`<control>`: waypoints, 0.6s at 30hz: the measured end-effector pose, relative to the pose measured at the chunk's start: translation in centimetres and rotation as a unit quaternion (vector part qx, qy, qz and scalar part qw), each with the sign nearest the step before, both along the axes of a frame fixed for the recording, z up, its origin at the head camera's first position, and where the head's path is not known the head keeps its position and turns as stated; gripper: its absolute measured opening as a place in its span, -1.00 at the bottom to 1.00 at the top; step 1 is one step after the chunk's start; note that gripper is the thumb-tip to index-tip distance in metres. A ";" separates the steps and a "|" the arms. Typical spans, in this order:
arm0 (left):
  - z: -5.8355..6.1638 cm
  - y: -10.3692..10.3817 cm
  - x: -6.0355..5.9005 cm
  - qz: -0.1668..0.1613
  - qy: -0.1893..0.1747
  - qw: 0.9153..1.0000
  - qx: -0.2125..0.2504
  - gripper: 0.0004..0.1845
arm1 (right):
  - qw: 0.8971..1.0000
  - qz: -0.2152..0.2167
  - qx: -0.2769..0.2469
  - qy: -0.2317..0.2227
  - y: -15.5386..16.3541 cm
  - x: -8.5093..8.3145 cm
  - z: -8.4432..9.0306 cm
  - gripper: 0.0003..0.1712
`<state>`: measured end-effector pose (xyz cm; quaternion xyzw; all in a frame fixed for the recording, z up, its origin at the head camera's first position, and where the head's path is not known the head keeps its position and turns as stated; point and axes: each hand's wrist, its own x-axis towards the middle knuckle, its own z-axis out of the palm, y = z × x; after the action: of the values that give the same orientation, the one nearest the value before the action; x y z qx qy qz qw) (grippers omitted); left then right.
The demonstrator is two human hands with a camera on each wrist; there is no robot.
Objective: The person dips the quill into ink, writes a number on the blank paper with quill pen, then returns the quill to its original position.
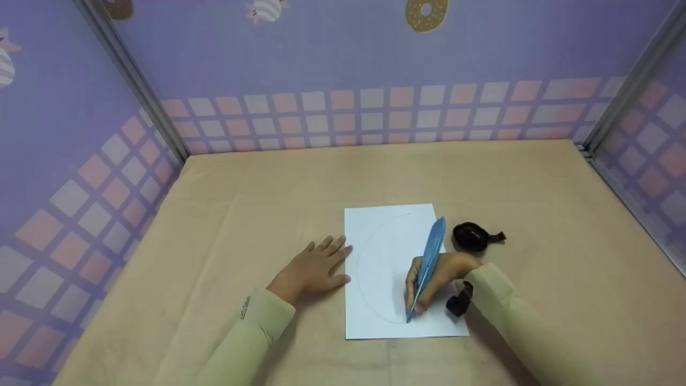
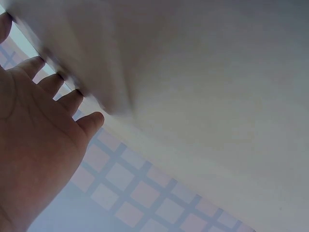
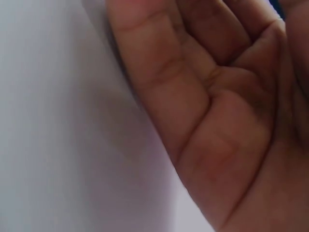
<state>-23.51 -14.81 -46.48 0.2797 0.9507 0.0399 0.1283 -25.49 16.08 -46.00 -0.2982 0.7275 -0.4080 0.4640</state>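
A white sheet of paper (image 1: pixel 388 252) lies on the cloth-covered table, with a thin curved line on it like the left half of a circle. My right hand (image 1: pixel 444 272) pinches a blue feather-shaped pen (image 1: pixel 432 244), its tip at the line's lower end. In the right wrist view the palm (image 3: pixel 227 140) and curled fingers show beside the paper, and the pen is almost wholly hidden. My left hand (image 1: pixel 315 269) rests flat with spread fingers at the sheet's left edge. Straight fingers of that hand (image 2: pixel 41 130) also show in the left wrist view.
Right of the paper stands a small round black container (image 1: pixel 470 237) with a short stub pointing right. A black device (image 1: pixel 459 301) sits at my right wrist. Beige cloth (image 1: pixel 257 187) covers the table, and patterned purple walls (image 1: pixel 343 59) enclose its back and sides.
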 end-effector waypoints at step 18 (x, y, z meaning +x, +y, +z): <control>-0.2 0.0 -0.2 -0.006 0.004 1.000 0.006 -0.24 | 1.000 0.006 0.015 -0.018 1.3 -0.4 0.2 -0.71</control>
<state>-23.68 -14.83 -46.65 0.2863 0.9492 0.0435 0.1233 -25.88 17.39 -45.80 -0.2881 0.7235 -0.3994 0.4836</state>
